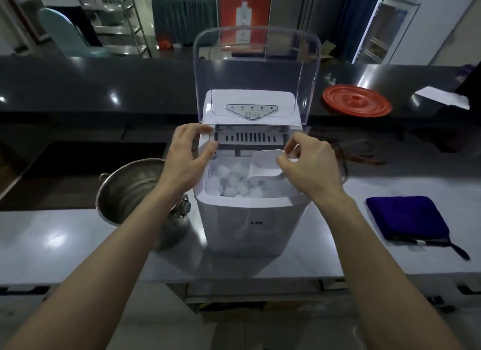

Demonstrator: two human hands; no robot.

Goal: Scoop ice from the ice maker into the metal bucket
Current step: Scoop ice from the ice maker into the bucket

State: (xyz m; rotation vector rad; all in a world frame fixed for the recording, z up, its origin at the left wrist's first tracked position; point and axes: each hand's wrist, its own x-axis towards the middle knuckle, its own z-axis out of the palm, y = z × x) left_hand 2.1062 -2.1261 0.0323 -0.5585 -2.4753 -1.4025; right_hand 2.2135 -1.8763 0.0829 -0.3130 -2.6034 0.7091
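The right hand [309, 167] pinched the handle of the white scoop [263, 164], its bowl over the ice [229, 179] in the open ice maker [250, 224]. Across from it, the left hand [187, 157] lay loose-fingered at the machine's rim. The metal bucket [130, 189] stood just beyond that hand.

Left grip [186, 158] and right grip [311, 168] are bare, forearms [385, 256] too.

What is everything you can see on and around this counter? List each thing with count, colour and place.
ice maker: one, white, centre of counter, clear lid raised
ice cubes: many, white, inside ice maker
scoop: one, white, over the ice cubes, right side
metal bucket: one, silver, left of ice maker
cloth: one, blue, folded, counter right
round lid: one, red, behind, right
left hand: touches ice maker's left rim
right hand: pinches scoop
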